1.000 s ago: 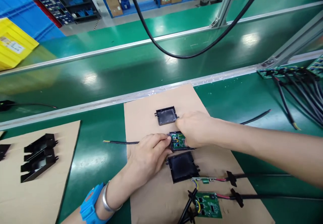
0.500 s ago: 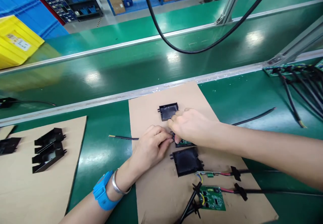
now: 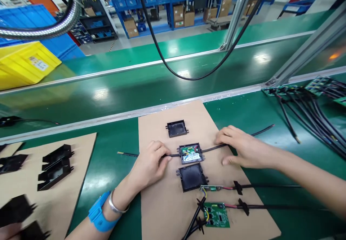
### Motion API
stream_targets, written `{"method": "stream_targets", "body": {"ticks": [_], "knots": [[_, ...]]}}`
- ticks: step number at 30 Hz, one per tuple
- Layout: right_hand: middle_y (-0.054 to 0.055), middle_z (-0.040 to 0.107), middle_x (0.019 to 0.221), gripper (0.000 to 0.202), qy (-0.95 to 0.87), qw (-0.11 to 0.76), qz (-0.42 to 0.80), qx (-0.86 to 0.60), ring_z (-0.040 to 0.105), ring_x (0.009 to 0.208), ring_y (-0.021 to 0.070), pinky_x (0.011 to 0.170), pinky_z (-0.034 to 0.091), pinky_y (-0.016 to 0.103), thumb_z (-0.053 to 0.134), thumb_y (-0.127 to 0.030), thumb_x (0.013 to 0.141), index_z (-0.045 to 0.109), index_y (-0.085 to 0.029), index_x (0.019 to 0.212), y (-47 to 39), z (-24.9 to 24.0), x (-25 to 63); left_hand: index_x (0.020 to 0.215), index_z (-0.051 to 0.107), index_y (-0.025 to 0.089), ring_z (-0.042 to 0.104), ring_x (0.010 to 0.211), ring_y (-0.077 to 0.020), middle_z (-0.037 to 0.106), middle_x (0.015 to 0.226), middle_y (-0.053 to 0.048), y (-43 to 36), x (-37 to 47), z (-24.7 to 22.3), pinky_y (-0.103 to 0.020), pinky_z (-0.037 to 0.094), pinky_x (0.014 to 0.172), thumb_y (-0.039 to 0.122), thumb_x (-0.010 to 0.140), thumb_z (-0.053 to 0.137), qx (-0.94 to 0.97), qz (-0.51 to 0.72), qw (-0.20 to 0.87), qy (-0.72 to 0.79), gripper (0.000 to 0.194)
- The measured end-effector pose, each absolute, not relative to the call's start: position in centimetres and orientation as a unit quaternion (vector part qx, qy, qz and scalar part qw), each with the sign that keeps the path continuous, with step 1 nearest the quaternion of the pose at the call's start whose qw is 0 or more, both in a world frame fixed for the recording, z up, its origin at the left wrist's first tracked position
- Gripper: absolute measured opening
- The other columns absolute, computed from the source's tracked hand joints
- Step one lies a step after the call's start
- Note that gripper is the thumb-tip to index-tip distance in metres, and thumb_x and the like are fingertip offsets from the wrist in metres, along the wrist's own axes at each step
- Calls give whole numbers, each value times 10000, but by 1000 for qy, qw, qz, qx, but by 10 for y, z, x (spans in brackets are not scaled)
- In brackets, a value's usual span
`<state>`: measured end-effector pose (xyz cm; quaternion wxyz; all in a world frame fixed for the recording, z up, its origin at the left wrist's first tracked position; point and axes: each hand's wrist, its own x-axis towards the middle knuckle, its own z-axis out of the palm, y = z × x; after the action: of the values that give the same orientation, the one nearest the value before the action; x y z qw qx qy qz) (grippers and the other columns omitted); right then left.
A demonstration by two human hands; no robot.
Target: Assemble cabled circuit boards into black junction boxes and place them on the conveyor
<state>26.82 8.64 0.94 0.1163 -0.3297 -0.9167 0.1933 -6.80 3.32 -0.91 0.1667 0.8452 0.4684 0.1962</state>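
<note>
A black plastic case [image 3: 202, 160] lies on the cardboard sheet [image 3: 159, 211], a green circuit board [image 3: 191, 152] inside it. From its left side runs a black cable [image 3: 175, 155], which my left hand [image 3: 152, 164] pinches between thumb and fingers. My right hand [image 3: 240, 147] rests over the right-hand cable [image 3: 212, 148], thumb spread away from the fingers; it grips nothing. Bare black case halves lie above [image 3: 177, 128] and below [image 3: 192, 177] the filled one. Nearer me are two wired boards, one flat [image 3: 217, 214] and one on edge [image 3: 213, 188].
On the left cardboard [image 3: 62, 204] sit black cases [image 3: 55, 175]; another person's hand [image 3: 9, 231] is at a case in the lower left corner. Cabled boards [image 3: 286, 90] lie at right. A yellow bin [image 3: 24, 63] stands at upper left, and a cable [image 3: 173, 70] hangs ahead.
My right hand has left the case and moved right, its fingers parting. My left hand has shifted slightly left along the cable. Another person's hand has appeared at lower left; the view tilted up.
</note>
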Motion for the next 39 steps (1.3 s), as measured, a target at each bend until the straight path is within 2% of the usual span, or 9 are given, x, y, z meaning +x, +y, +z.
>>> {"method": "stream_targets", "body": {"ticks": [5, 11, 15, 20, 22, 26, 29, 33, 39], "knots": [[44, 611, 833, 140, -904, 170, 152, -361, 562, 774, 179, 711, 439, 295, 484, -235, 944, 590, -192, 863, 122, 6, 269, 917, 583, 202, 607, 728, -166, 646, 847, -23, 62, -75, 15, -277, 483, 648, 229, 917, 458, 827, 186, 120, 516, 127], [71, 681, 975, 163, -884, 162, 82, -431, 614, 913, 212, 811, 439, 301, 546, -251, 907, 670, -153, 945, 261, 44, 222, 906, 618, 172, 613, 895, -249, 665, 918, -87, 194, -82, 41, -364, 470, 821, 245, 875, 510, 770, 185, 25, 610, 134], [182, 643, 1167, 347, -863, 142, 74, -480, 575, 1084, 307, 891, 432, 387, 603, -192, 862, 620, -68, 1185, 292, 46, 211, 1102, 590, 82, 569, 1099, -325, 628, 1144, -188, 241, -85, 31, -465, 426, 954, 239, 854, 551, 749, 171, 18, 640, 296], [77, 685, 1075, 204, -899, 95, 136, -406, 625, 971, 226, 851, 467, 325, 614, -229, 873, 684, -179, 1058, 185, 46, 230, 1122, 602, 138, 537, 1173, -290, 601, 1224, -140, 165, -74, 24, -438, 411, 1017, 306, 885, 544, 778, 185, 59, 598, 296], [24, 686, 907, 116, -920, 71, 248, -294, 627, 837, 179, 768, 480, 301, 574, -232, 907, 690, -220, 905, 120, 46, 236, 1046, 627, 197, 611, 1003, -226, 663, 1047, -65, 107, -62, 27, -373, 482, 917, 350, 925, 508, 795, 193, 103, 566, 229], [39, 633, 828, 96, -899, 56, 286, -327, 575, 828, 207, 703, 461, 317, 683, -221, 812, 600, -195, 772, 29, 36, 235, 1038, 596, 207, 607, 899, -222, 637, 982, -68, 7, -27, 26, -360, 512, 777, 423, 869, 623, 813, 199, 289, 465, 276], [35, 617, 828, 98, -886, 89, 301, -342, 553, 821, 188, 715, 440, 303, 597, -119, 840, 565, -183, 773, 15, 31, 227, 1125, 553, 194, 590, 882, -245, 618, 990, -85, -25, -7, 23, -386, 509, 740, 489, 788, 700, 805, 229, 294, 461, 471], [-15, 609, 761, 138, -833, 148, 364, -390, 548, 707, 136, 639, 407, 257, 567, -262, 924, 583, -201, 802, 31, 42, 224, 966, 532, 202, 570, 728, -183, 610, 849, -38, -27, 1, 33, -321, 474, 640, 285, 917, 490, 777, 221, 318, 496, 106], [-33, 599, 660, 127, -815, 133, 324, -461, 530, 596, 126, 558, 370, 249, 538, -211, 886, 568, -202, 763, 37, 55, 210, 776, 413, 222, 484, 570, -151, 536, 679, 5, -25, -2, 43, -265, 350, 508, 307, 944, 404, 738, 185, 313, 568, 188]]}}
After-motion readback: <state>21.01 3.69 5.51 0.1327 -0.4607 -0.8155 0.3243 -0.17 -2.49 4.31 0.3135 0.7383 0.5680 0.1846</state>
